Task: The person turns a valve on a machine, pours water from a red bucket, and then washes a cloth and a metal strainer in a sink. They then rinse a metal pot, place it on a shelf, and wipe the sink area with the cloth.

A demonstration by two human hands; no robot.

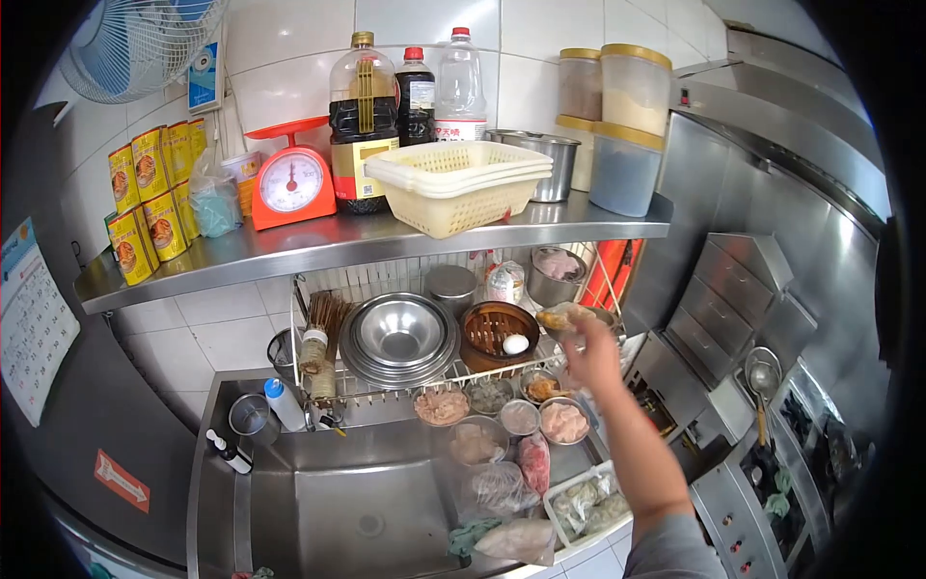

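Observation:
My right hand (590, 355) reaches in from the lower right, over the right end of the wire rack. Its fingertips overlap the edge of a clear wrapping or bag with yellowish food (559, 316); blur hides whether they grip it. Part of a metal bowl (605, 320) shows behind the fingers. Just below the hand stand a bowl of orange-brown food (543, 387) and a bowl of pale pink meat (564, 423). To its left, a round bamboo steamer (485, 328) holds a white egg-shaped item (515, 344). My left hand is out of view.
Stacked metal bowls (400, 333) sit on the rack. Above runs a steel shelf (386, 253) with a red scale (291, 183), cream baskets (453, 198), bottles and tubs. Below are a steel sink (357, 507), bagged food (516, 542) and a white bin (588, 502). A stove stands right.

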